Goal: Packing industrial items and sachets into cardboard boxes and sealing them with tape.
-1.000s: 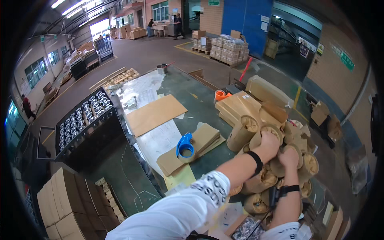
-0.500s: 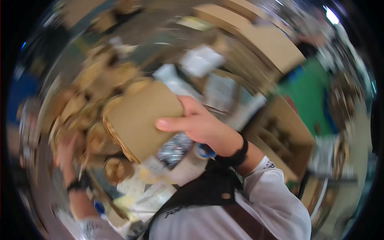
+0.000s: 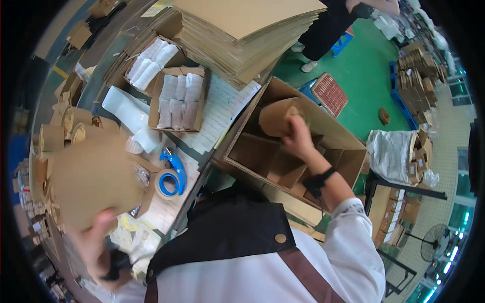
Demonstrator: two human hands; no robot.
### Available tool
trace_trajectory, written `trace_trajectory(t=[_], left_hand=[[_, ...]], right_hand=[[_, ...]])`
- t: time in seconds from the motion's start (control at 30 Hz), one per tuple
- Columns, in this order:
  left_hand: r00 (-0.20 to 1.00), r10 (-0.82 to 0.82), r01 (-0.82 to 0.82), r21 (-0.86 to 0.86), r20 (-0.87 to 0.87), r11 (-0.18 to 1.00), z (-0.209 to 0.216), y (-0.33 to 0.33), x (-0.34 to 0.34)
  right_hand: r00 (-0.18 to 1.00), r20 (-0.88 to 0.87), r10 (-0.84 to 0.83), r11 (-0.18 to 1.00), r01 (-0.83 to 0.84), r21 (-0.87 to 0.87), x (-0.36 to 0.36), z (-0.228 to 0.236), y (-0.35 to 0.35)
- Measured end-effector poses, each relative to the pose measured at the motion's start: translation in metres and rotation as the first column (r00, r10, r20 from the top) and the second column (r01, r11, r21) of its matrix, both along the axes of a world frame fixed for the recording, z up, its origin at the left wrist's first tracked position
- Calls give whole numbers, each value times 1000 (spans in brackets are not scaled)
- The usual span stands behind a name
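Looking at a pretty packed table (image 3: pixel 107 65). Got a tall stack of flat cardboard (image 3: pixel 247 22) up at the far end, then two small boxes (image 3: pixel 203 96) of white-wrapped rolls just short of it, plus a white foam sheet (image 3: pixel 122 108) alongside. Spotting a blue tape dispenser (image 3: pixel 179 167) close to the table's near edge, parked between the left hand (image 3: pixel 93 245) and the big open carton (image 3: pixel 331 129) beside that same edge. Seeing brown wrapped rolls (image 3: pixel 76 116) bunched along the table's left side too, partly blocked from view by a brown piece (image 3: pixel 93 177). Past the carton, noticing a stool (image 3: pixel 329 93) on the green floor.

On to the hands: catching the left one at the lower edge of that brown piece, thumb over it, grasping it above the table's left side. Too blurry to count fingers. Finding the right hand (image 3: pixel 298 135) in the carton, fingers curled around the end of a brown paper cylinder (image 3: pixel 275 118), gripping it near the corner closest to the cardboard stack. Can't tell about contact with the carton's bottom.
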State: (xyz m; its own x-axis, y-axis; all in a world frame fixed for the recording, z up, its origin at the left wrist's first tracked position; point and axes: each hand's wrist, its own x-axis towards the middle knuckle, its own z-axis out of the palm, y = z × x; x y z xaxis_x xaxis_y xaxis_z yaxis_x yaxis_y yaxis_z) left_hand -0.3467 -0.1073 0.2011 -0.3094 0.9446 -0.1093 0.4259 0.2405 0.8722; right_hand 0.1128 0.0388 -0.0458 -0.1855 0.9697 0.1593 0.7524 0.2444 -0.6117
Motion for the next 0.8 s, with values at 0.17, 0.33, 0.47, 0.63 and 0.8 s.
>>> trace_trajectory(t=[0.17, 0.33, 0.47, 0.63, 0.8], left_hand=[[473, -767, 844, -25, -434, 535, -61, 133, 211], [5, -910, 728, -622, -415, 288, -182, 157, 301], [-226, -926, 526, -838, -301, 144, -237, 163, 321], [-353, -907, 501, -865, -228, 23, -266, 174, 324], [-324, -938, 685, -654, 122, -322, -220, 182, 293]], right_hand=[[943, 282, 176, 984, -174, -33, 13, -80, 20], [983, 136, 121, 941, -70, -330, 36, -26, 11], [884, -128, 449, 602, -405, -688, 48, -38, -15], [914, -33, 405, 575, -283, -768, 34, -82, -30], [842, -142, 520, 624, -488, -611, 30, -56, -20]])
